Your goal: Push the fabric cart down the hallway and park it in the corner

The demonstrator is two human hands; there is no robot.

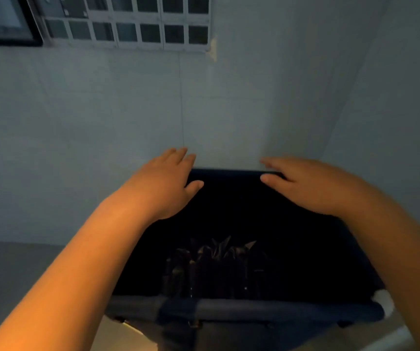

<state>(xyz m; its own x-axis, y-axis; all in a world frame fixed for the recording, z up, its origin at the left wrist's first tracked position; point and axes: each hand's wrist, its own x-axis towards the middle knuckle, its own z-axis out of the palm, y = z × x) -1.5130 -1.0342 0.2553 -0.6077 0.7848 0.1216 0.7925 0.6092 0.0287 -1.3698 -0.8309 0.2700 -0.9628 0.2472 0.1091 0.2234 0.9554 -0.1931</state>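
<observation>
The dark blue fabric cart (229,310) stands right below me, its far rim against the pale wall. Its inside is very dark, with some dim crumpled fabric (216,262) at the bottom. My left hand (163,186) hovers over the cart's far left corner, fingers spread and flat, holding nothing. My right hand (305,183) is stretched over the far right part of the rim, fingers apart, also holding nothing. Whether either palm touches the rim I cannot tell.
A pale wall (128,110) is directly ahead and a second wall (394,97) meets it on the right, forming a corner. A barred window (128,24) and a dark framed panel (3,21) sit high on the wall. Grey floor (13,262) shows at the left.
</observation>
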